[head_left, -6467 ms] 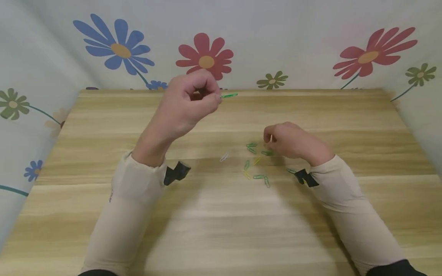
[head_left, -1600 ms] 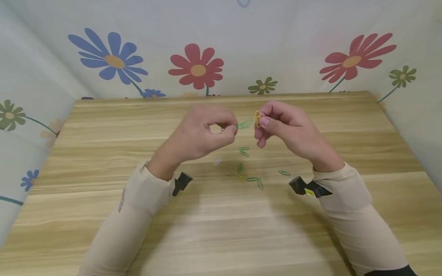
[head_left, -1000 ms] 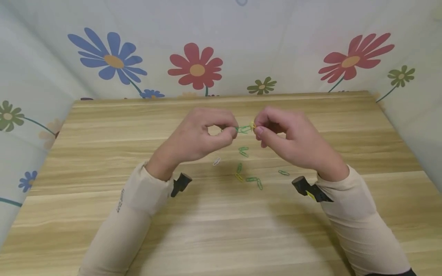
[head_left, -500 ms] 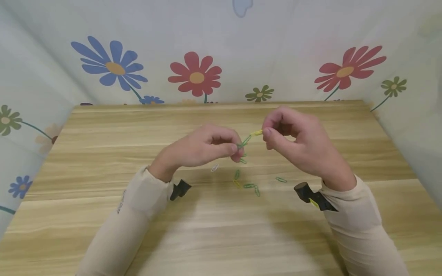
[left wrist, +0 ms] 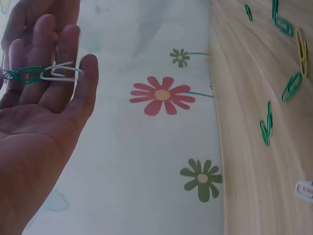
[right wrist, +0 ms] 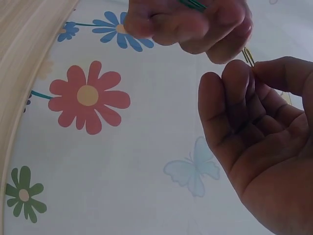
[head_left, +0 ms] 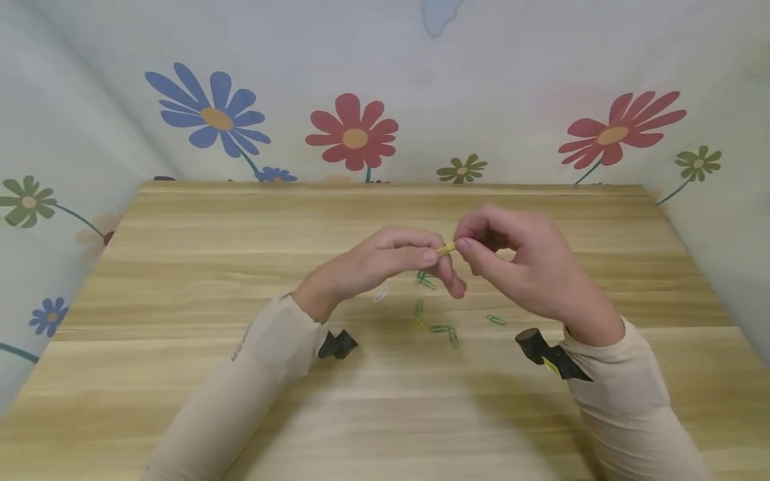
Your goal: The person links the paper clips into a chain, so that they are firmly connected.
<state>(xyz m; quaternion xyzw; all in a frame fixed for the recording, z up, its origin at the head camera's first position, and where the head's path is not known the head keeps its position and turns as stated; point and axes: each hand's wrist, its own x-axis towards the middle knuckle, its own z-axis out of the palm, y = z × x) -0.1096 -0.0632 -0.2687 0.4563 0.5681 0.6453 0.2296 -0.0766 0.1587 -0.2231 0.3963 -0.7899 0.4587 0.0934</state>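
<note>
A yellow paper clip [head_left: 446, 249] bridges my two hands above the table. My right hand [head_left: 523, 260] pinches its right end between thumb and forefinger, and in the right wrist view the yellow clip [right wrist: 248, 55] shows above that pinch. At its other end the thumb and fingers of my left hand [head_left: 385, 260] grip it. From the left hand's hold, linked green paper clips [left wrist: 32, 74] run across the fingers in the left wrist view, with a white paper clip [left wrist: 61, 72] at the end. The join between yellow and green is hidden in the left fingers.
Several loose paper clips lie on the wooden table [head_left: 361, 414]: a white one [head_left: 381, 294], a yellow one [head_left: 418, 323] and green ones, among them a lone green clip [head_left: 496, 320] to the right. A flowered curtain [head_left: 505, 80] stands behind the table's far edge.
The right hand picked up a yellow clip and brought it to the left hand's green clips, where it joined them. The left hand has since shifted its grip right, up to the yellow clip.
</note>
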